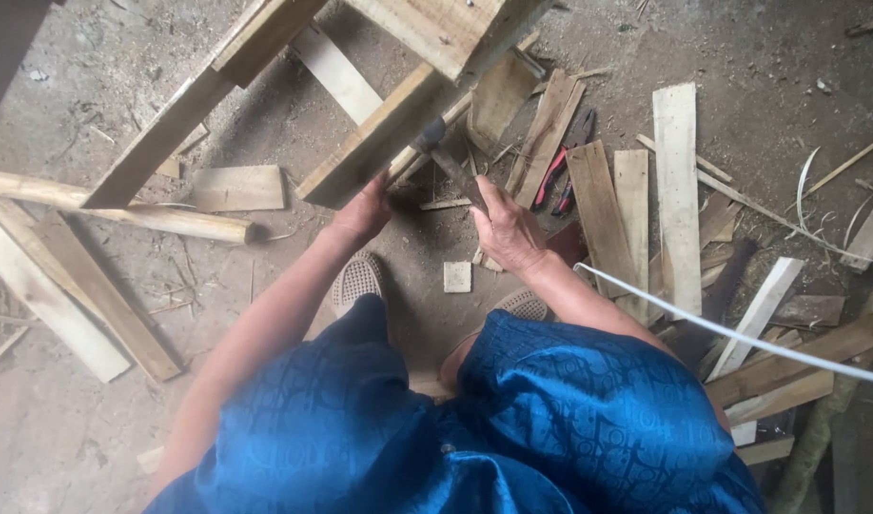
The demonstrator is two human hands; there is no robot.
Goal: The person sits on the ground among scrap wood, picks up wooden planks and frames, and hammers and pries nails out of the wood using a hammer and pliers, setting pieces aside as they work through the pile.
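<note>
A hammer (448, 159) is gripped by the right hand (506, 228), its head against the wooden frame's (379, 138) rail end. That end is steadied by the left hand (362, 214) (fingers pressed flat, closing on nothing), so a glancing blow could catch them.

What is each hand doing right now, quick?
Left hand: pressed against the end of the wooden frame beam; grip cannot be told.
Right hand: closed around the hammer handle, head at the beam.
</note>
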